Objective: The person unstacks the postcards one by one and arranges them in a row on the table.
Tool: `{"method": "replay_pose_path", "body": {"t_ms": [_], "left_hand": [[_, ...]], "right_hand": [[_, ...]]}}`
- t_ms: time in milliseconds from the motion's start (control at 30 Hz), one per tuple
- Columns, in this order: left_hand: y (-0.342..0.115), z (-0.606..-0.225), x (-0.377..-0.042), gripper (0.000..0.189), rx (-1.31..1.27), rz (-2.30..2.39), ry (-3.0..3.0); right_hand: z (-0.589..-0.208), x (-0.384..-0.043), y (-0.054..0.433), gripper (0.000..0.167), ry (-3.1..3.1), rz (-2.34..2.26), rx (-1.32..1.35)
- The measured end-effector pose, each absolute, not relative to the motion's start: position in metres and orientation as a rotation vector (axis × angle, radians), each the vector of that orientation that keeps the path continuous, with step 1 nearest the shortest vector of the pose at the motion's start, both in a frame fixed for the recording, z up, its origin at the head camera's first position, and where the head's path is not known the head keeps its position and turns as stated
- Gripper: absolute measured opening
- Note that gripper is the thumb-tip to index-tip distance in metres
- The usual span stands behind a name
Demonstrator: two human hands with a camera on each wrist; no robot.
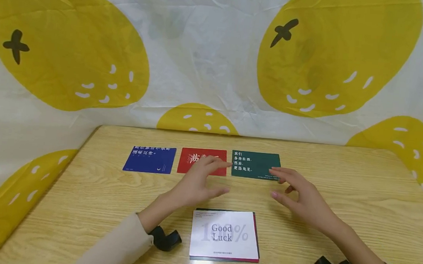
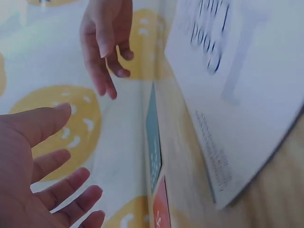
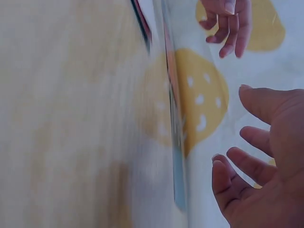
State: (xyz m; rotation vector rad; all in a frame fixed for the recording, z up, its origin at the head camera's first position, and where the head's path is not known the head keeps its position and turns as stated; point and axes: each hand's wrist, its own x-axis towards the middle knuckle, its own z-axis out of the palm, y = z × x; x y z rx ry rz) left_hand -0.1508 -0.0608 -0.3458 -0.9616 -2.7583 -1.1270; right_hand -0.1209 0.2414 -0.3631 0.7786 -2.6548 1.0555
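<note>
Evidently thin and light, the stack of cards (image 1: 225, 236) is set on the near part of the table (image 1: 115, 215), between the two forearms, with a white card (image 1: 223, 245) lettered "Good Luck" uppermost and dark and red edges exposed beneath it, not quite flush. Stiff paper is suggested by how flat it lies, so little weight is to be expected; the smooth faces could slide over one another, and corners could be creased by a hard pinch. The stack is best taken by its two short sides, a single card by one edge. Beyond it, the left hand (image 1: 196, 182) and the right hand (image 1: 300, 193) are held in the air, palms turned toward each other, thumbs parted from the fingers and nothing gripped; no contact with any card is shown in the wrist views. Farther out, a row is formed by the blue card (image 1: 151, 159), the red card (image 1: 189, 162), partly hidden by the left hand, and the green card (image 1: 255, 165), whose lower right corner is overlapped by the right fingertips as seen from the head. The table is backed by a white cloth (image 1: 207, 44) printed with large yellow shapes.
</note>
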Motion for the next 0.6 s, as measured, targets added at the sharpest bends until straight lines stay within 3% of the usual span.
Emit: {"method": "replay_pose_path", "body": {"t_ms": [333, 600], "left_hand": [[-0.098, -0.355, -0.092, 0.063, -0.916, -1.428, -2.692], [-0.114, -0.378, -0.066, 0.069, -0.892, -1.429, -2.754]], "right_hand": [[-0.363, -0.074, 0.216, 0.06, -2.585, 1.162, 0.846], [-0.374, -0.05, 0.201, 0.061, -2.611, 1.148, 0.938]]}}
